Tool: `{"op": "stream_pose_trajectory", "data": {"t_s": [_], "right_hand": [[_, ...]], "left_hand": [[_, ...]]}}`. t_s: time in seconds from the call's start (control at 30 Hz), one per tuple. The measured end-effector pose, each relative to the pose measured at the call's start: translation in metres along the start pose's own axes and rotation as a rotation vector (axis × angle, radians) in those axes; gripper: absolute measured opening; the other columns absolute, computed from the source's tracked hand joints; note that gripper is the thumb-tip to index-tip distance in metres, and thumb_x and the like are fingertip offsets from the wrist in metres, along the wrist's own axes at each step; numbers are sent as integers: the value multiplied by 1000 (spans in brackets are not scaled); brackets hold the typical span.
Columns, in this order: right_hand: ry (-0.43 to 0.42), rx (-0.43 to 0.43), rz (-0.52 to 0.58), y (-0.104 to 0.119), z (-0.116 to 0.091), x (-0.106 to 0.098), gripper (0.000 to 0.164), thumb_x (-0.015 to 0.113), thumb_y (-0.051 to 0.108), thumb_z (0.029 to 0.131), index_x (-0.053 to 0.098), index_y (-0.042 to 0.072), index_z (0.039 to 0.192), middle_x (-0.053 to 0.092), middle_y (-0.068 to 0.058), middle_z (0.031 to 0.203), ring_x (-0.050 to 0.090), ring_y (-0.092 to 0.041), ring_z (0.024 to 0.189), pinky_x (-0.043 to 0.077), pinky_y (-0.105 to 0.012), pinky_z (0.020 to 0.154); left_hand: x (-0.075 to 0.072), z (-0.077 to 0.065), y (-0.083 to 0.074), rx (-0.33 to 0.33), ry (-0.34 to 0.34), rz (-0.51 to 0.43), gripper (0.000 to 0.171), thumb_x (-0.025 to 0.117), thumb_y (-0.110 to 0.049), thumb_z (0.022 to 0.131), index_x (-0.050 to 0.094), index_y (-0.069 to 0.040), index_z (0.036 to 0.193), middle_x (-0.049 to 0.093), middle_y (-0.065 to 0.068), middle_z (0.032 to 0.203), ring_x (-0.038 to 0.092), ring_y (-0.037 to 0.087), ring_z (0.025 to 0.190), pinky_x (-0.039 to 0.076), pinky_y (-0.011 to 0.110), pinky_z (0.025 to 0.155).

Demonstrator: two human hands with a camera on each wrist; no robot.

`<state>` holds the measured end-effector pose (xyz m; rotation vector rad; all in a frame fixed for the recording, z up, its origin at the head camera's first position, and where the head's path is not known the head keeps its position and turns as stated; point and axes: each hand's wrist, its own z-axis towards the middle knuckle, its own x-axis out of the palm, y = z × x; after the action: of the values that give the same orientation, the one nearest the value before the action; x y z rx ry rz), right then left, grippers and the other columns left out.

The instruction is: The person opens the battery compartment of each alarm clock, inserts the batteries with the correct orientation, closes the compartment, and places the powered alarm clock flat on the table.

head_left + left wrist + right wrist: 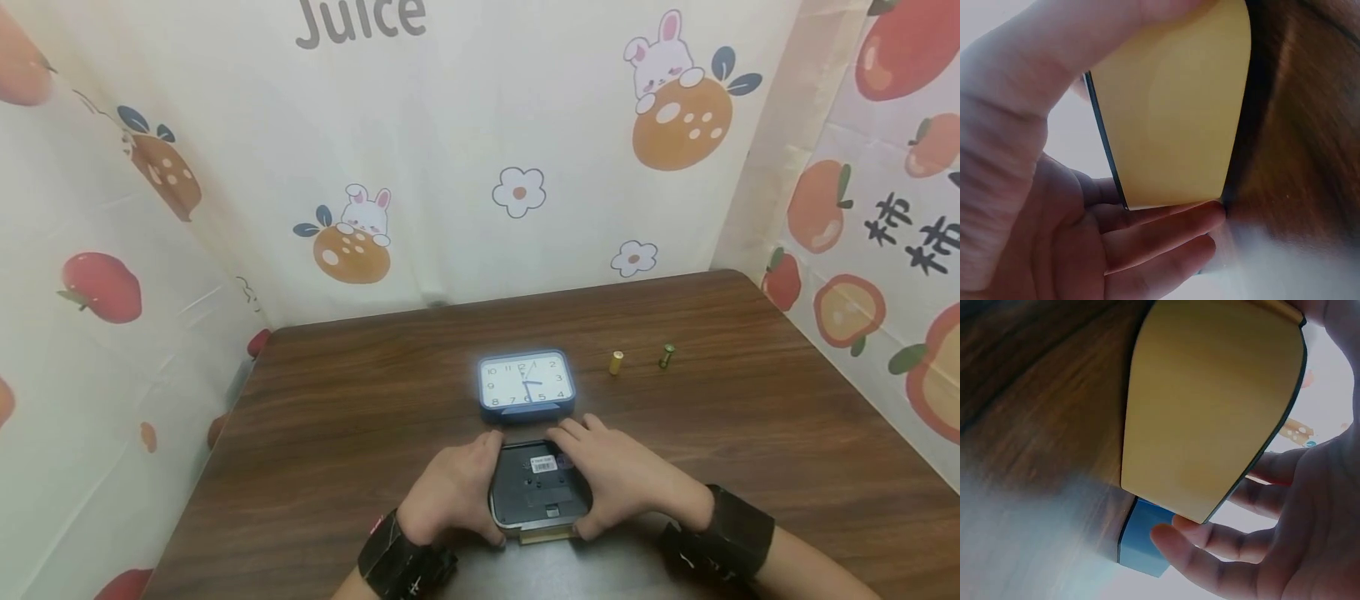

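Both hands hold a yellow-sided case (1172, 112) from its two sides, low over the brown table. Its dark panel (542, 487), with a white barcode label and small holes, faces up in the head view. My left hand (457, 483) grips the left side, thumb at the near edge and fingers at the far corner. On the opposite side my right hand (618, 467) does the same, its fingers bent round the far corner in the right wrist view. Just beyond the case a blue clock (527, 383) with a white face stands tilted back. The case's underside is hidden.
A small gold cylinder (616, 362) and a small green piece with a narrow middle (667, 357) are on the table to the right of the clock. Printed curtains (450, 150) hang behind and beside the brown wooden table (360, 400).
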<state>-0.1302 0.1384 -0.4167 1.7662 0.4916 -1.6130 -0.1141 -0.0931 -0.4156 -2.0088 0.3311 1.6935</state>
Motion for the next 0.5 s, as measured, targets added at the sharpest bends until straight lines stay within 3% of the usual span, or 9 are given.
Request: {"op": "stream_pose_trajectory", "data": {"t_s": [0.5], "right_hand": [[12, 1, -35, 1, 0, -2, 104, 69, 68, 42, 39, 16, 128, 46, 7, 118, 40, -12, 93, 44, -35, 74]], "left_hand": [[4, 1, -1, -23, 13, -13, 102, 81, -55, 26, 39, -16, 110, 50, -6, 99, 49, 6, 77, 45, 24, 70]]}}
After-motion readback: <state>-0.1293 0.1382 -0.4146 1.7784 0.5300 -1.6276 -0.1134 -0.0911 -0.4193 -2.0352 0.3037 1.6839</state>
